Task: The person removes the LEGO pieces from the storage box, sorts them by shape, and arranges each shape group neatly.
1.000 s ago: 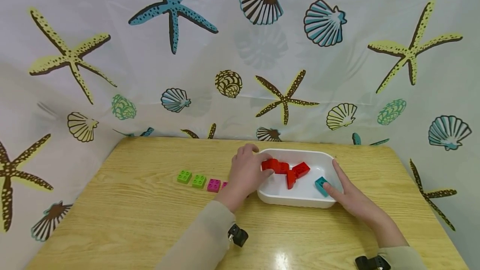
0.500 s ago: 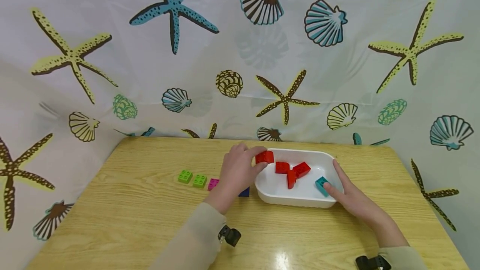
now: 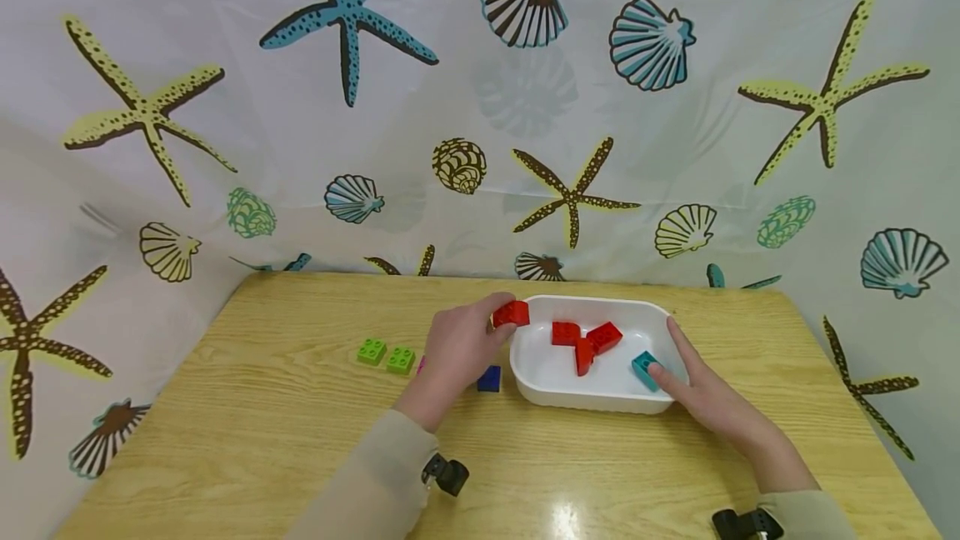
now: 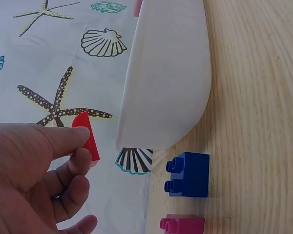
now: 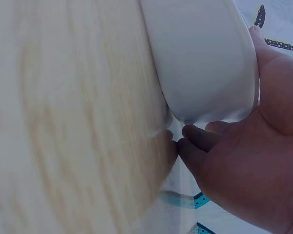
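Observation:
My left hand (image 3: 459,348) pinches a red toy brick (image 3: 513,314) between thumb and fingers, just outside the left end of a white tray (image 3: 546,373). One side of that brick looks curved in the left wrist view. At the tray's right end, my right hand (image 3: 716,407) grips the wall, thumb over the rim and fingers outside, as the right wrist view also shows. Inside the tray lie red bricks (image 3: 603,337), some touching, and a teal brick (image 3: 644,369) beside the right thumb.
Left of the tray, a dark blue brick (image 3: 489,379) stands on the wooden table (image 3: 300,440). A magenta brick (image 4: 185,225) is partly hidden by my left hand in the head view. Two lime green bricks (image 3: 401,360) continue the row. A shell-patterned cloth (image 3: 420,223) rises behind.
My left hand has lifted the red brick out of the tray and carried it left past the rim. The blue brick has come into sight. My right hand stays put.

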`<state>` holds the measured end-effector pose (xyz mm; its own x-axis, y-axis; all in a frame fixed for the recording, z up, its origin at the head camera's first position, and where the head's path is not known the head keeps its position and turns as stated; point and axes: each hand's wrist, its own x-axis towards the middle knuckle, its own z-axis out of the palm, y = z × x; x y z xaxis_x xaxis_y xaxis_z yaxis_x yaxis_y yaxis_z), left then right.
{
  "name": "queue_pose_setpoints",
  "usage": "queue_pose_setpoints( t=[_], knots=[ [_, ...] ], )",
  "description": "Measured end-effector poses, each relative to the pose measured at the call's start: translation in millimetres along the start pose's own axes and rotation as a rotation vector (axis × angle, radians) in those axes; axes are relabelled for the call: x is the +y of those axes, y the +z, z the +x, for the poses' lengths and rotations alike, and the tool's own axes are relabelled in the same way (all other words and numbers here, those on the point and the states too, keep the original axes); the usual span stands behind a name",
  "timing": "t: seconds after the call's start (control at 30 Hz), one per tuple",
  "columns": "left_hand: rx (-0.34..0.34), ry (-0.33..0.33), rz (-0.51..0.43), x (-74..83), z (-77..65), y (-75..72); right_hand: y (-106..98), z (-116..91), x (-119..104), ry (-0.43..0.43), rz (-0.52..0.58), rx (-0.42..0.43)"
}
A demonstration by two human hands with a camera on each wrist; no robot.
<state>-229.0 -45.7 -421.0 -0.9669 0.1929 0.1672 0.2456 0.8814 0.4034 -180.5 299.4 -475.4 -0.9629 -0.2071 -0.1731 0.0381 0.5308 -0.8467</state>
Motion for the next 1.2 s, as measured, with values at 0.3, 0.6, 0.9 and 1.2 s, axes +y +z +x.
queue_pose_setpoints(
  t=[0.3, 0.6, 0.9, 1.2],
  knots=[
    [0.0, -0.049, -0.053, -7.8, -2.9, 0.0, 0, 0, 2, -0.009, -0.024, 0.013],
    [-0.013, -0.103, -0.198, -13.6, -3.5, 2.0, -1, -1, 1, -0.03, 0.027, -0.006],
    [-0.001, -0.09, -0.28, -11.4, -4.7, 2.1, 0, -1, 1, -0.034, 0.022, -0.003],
    [0.013, -0.059, -0.315, -9.7, -3.4, 7.8, 0, 0, 1, -0.029, 0.015, -0.004]
  ],
)
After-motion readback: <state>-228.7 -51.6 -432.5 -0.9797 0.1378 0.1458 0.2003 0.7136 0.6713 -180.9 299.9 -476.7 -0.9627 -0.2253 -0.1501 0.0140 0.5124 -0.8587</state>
